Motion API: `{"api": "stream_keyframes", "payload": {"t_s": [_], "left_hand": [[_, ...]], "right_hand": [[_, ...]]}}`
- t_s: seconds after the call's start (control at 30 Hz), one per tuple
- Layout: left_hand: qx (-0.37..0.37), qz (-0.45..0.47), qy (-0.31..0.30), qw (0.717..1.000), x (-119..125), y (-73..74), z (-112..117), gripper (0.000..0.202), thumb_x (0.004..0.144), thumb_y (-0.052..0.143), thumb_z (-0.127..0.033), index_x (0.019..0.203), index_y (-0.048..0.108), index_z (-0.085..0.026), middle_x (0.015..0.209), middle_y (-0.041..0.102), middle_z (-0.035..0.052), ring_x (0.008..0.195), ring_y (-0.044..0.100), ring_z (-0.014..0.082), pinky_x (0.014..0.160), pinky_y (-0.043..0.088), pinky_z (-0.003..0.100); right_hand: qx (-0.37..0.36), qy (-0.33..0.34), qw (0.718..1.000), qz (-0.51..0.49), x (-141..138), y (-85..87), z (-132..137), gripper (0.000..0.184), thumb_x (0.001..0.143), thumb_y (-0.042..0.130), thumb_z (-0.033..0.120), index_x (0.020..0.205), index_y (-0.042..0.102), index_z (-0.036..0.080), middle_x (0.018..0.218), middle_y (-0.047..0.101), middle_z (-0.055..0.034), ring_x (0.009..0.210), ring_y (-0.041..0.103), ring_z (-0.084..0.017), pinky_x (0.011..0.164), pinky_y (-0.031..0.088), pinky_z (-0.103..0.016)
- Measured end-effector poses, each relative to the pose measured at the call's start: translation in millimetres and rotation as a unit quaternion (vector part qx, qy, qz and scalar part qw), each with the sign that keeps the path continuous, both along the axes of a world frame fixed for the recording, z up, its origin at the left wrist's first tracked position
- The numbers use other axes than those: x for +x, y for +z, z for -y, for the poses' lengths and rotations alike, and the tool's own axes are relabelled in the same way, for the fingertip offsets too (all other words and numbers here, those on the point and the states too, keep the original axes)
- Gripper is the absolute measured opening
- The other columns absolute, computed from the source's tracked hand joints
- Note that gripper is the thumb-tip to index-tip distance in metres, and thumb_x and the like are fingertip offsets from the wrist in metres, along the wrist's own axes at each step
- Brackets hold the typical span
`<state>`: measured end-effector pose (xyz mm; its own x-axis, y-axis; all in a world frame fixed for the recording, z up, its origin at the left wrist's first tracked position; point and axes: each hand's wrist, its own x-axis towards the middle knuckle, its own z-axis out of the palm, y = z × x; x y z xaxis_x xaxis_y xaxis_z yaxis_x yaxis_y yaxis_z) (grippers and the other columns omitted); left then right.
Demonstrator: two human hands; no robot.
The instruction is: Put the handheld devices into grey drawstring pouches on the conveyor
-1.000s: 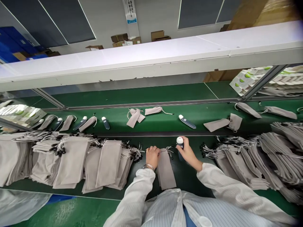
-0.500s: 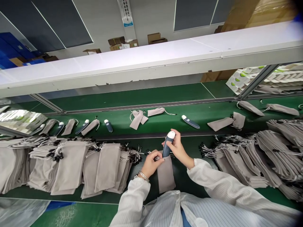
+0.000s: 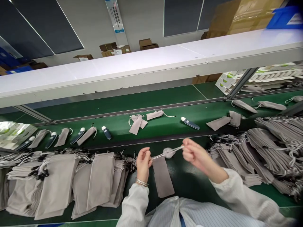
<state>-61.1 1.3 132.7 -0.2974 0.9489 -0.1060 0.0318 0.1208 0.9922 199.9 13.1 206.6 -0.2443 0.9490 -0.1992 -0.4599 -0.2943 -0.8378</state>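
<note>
My left hand (image 3: 143, 164) pinches one end of the white drawstrings (image 3: 157, 156). On the other side, my right hand (image 3: 195, 154) is closed on the opposite end, so the strings stretch between both hands. Midway along them is a pale, round, blurred shape (image 3: 168, 153), which looks like a gathered pouch mouth. Just below lies a grey fabric pouch (image 3: 163, 178); I cannot tell whether it is the one on the strings. The dark blue device with a white tip, held earlier, is out of sight.
Stacks of grey pouches (image 3: 100, 179) lie to the left, with more pouches (image 3: 241, 160) to the right. On the green belt (image 3: 161, 129) sit filled-looking pouches and loose blue devices (image 3: 190, 123). A white shelf (image 3: 142, 71) crosses above.
The blue device has gone from my right hand and no longer shows. Both hands have moved apart and now hold the drawstrings taut. The view has shifted slightly.
</note>
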Motion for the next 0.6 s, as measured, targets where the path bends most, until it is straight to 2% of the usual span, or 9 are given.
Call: {"api": "stream_keyframes", "payload": {"t_s": [0.07, 0.13, 0.2, 0.23, 0.3, 0.37, 0.43, 0.53, 0.6], "left_hand": [[0.005, -0.076, -0.047, 0.996, 4.8, -11.6, -2.5, 0.035, 0.087, 0.058, -0.048, 0.103, 0.064, -0.018, 0.082, 0.057, 0.0013, 0.053, 0.043, 0.0083, 0.051, 0.040, 0.022], [0.016, -0.153, -0.085, 0.984, 7.4, -23.8, -3.8, 0.022, 0.082, 0.063, -0.036, 0.096, 0.067, -0.019, 0.092, 0.061, 0.0040, 0.066, 0.053, 0.0131, 0.066, 0.049, 0.028], [0.027, -0.224, -0.120, 0.967, 7.2, -35.6, -4.0, 0.015, 0.078, 0.062, -0.022, 0.092, 0.068, -0.021, 0.097, 0.062, 0.0050, 0.084, 0.057, 0.0198, 0.081, 0.050, 0.036], [0.032, -0.254, -0.137, 0.957, 6.6, -40.9, -3.8, 0.016, 0.078, 0.059, -0.017, 0.090, 0.068, -0.022, 0.097, 0.062, 0.0052, 0.090, 0.057, 0.0225, 0.087, 0.049, 0.039], [0.040, -0.307, -0.167, 0.936, 5.3, -49.9, -3.3, 0.020, 0.078, 0.052, -0.011, 0.086, 0.067, -0.022, 0.093, 0.063, 0.0058, 0.095, 0.056, 0.0254, 0.091, 0.047, 0.042], [0.048, -0.350, -0.189, 0.916, 4.9, -55.7, -2.5, 0.022, 0.081, 0.047, -0.010, 0.082, 0.065, -0.022, 0.091, 0.062, 0.0062, 0.092, 0.056, 0.0257, 0.089, 0.046, 0.042], [0.056, -0.387, -0.199, 0.899, 5.3, -57.6, -1.5, 0.023, 0.086, 0.044, -0.012, 0.080, 0.064, -0.022, 0.090, 0.061, 0.0067, 0.089, 0.056, 0.0260, 0.085, 0.046, 0.042], [0.068, -0.431, -0.201, 0.877, 5.4, -53.7, -0.7, 0.027, 0.091, 0.041, -0.016, 0.077, 0.063, -0.023, 0.087, 0.062, 0.0065, 0.088, 0.056, 0.0272, 0.083, 0.045, 0.043], [0.080, -0.444, -0.207, 0.868, 3.8, -47.7, -1.3, 0.028, 0.091, 0.040, -0.016, 0.078, 0.064, -0.024, 0.087, 0.063, 0.0053, 0.090, 0.058, 0.0271, 0.085, 0.044, 0.043]], "right_hand": [[0.076, -0.101, 0.991, 0.037, 22.4, 17.1, -24.9, 0.015, 0.084, 0.061, 0.025, 0.086, 0.046, 0.025, 0.061, 0.020, 0.0086, 0.045, 0.018, -0.008, 0.043, 0.026, -0.021], [0.171, -0.199, 0.959, 0.105, 43.3, 21.9, -61.3, 0.008, 0.088, 0.056, 0.024, 0.088, 0.048, 0.025, 0.062, 0.023, 0.0074, 0.048, 0.029, -0.010, 0.054, 0.042, -0.026], [0.252, -0.263, 0.907, 0.210, 61.1, 12.5, -104.0, 0.002, 0.094, 0.048, 0.025, 0.095, 0.050, 0.025, 0.063, 0.033, 0.0061, 0.054, 0.043, -0.012, 0.072, 0.051, -0.034], [0.271, -0.272, 0.878, 0.287, 68.7, 3.4, -125.3, 0.010, 0.095, 0.045, 0.024, 0.104, 0.049, 0.024, 0.067, 0.043, 0.0044, 0.062, 0.052, -0.014, 0.080, 0.051, -0.036], [0.250, -0.221, 0.812, 0.479, 81.2, -20.5, -162.8, 0.034, 0.097, 0.042, 0.020, 0.131, 0.038, 0.018, 0.091, 0.061, -0.0041, 0.089, 0.063, -0.017, 0.091, 0.049, -0.035], [0.193, -0.154, 0.755, 0.608, 90.1, -46.9, -188.6, 0.052, 0.095, 0.047, 0.017, 0.142, 0.029, 0.010, 0.117, 0.061, -0.0146, 0.108, 0.061, -0.020, 0.096, 0.046, -0.032], [0.143, -0.120, 0.726, 0.662, 95.7, -70.3, -201.4, 0.051, 0.094, 0.051, 0.015, 0.141, 0.035, 0.002, 0.125, 0.057, -0.0220, 0.115, 0.059, -0.024, 0.098, 0.044, -0.033], [0.086, -0.102, 0.692, 0.709, 100.0, -90.8, -206.5, 0.040, 0.097, 0.055, 0.022, 0.133, 0.050, 0.006, 0.130, 0.055, -0.0201, 0.120, 0.056, -0.028, 0.102, 0.043, -0.043], [0.058, -0.091, 0.669, 0.736, 102.2, -92.4, -208.6, 0.038, 0.097, 0.059, 0.028, 0.132, 0.054, 0.014, 0.136, 0.053, -0.0142, 0.123, 0.053, -0.029, 0.104, 0.043, -0.051]]}}
